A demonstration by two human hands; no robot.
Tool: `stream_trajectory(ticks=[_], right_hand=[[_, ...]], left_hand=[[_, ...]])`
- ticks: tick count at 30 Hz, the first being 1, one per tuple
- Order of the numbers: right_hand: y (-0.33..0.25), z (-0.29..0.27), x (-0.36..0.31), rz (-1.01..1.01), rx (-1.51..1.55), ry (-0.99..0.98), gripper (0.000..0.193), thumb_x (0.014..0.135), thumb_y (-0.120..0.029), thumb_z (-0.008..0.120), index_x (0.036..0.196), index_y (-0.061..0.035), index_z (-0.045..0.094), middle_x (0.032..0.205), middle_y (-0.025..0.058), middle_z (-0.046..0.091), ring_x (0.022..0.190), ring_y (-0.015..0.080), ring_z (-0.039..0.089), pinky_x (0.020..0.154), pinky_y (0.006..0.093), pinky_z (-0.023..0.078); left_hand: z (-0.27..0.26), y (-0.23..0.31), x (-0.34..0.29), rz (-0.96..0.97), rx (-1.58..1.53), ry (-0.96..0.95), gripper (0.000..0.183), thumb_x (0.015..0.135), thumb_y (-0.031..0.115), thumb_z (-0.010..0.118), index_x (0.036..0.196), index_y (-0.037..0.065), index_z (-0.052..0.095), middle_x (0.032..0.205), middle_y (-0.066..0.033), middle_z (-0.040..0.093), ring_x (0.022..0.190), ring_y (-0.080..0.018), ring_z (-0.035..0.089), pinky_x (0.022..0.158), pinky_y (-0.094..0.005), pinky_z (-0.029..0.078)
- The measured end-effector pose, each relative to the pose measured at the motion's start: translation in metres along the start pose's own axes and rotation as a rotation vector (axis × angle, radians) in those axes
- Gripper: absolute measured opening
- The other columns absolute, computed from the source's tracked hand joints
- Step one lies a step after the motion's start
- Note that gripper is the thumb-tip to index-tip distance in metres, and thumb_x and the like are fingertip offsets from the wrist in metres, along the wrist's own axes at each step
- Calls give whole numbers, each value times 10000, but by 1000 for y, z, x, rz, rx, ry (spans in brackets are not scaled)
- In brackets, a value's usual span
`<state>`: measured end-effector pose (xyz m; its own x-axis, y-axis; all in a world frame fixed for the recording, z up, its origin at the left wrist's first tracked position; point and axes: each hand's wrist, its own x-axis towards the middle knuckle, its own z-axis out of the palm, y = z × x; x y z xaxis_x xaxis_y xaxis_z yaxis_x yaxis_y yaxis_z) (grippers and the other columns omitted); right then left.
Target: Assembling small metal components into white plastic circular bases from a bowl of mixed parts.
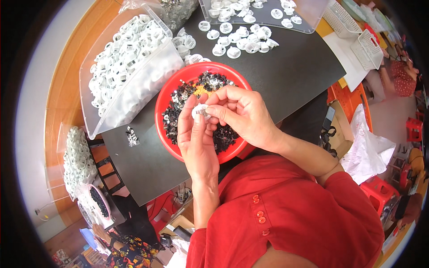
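Note:
Over a red basin [245, 85] my two hands meet around one small round white plastic part [199, 110]. My left hand [195, 138] holds it from below, between thumb and fingers. From the right, my right hand [243, 114] pinches the same part with thumb and forefinger; whether a smaller piece is in that pinch I cannot make out. Below the hands, the basin contains many small black and silvery pieces [223, 138], with a yellow patch [202, 90] among them.
A clear bin [138, 96] heaped with white parts stands left of the basin. Loose white parts [243, 42] lie on the dark table [299, 67] beyond it, beside another clear tray [308, 24]. Small pieces [132, 136] lie at the left. Another person's patterned sleeve [134, 250] shows lower left.

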<state>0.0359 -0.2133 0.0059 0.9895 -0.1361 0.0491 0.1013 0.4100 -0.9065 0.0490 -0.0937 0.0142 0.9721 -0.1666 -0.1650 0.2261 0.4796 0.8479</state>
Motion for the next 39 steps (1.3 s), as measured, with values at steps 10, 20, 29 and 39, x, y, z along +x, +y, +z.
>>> stream_trajectory(ticks=[10,20,29,39], right_hand=[[1,6,-6,-140,-165,38,100,872,-29,633,951,29,613,852,52,661,759,84,635,656,225,519],[7,1,-14,-157,-152,24,105,884,-19,612,976,31,611,865,59,666,765,76,636,659,220,522],[-14,-24,24,-359,-859,-73,104,817,-86,648,883,-6,643,752,97,628,586,163,583,559,301,464],[25,-17,87,-505,-1461,-281,69,808,-128,630,804,-60,645,852,97,599,825,271,588,707,400,403]], left_hand=[[-13,-8,1,8,-130,-25,324,912,99,597,1214,-8,547,1039,-69,617,864,-112,570,761,-239,461],[-4,-5,-9,-34,-97,61,345,910,84,556,1228,-46,526,1090,-121,624,850,-132,582,771,-252,469],[-35,9,-4,60,-201,26,384,897,77,527,1254,-54,473,1144,-216,590,823,-151,573,735,-249,480],[-45,19,-10,25,-180,68,383,916,107,525,1258,-48,453,1168,-198,563,884,-158,569,805,-262,486]])
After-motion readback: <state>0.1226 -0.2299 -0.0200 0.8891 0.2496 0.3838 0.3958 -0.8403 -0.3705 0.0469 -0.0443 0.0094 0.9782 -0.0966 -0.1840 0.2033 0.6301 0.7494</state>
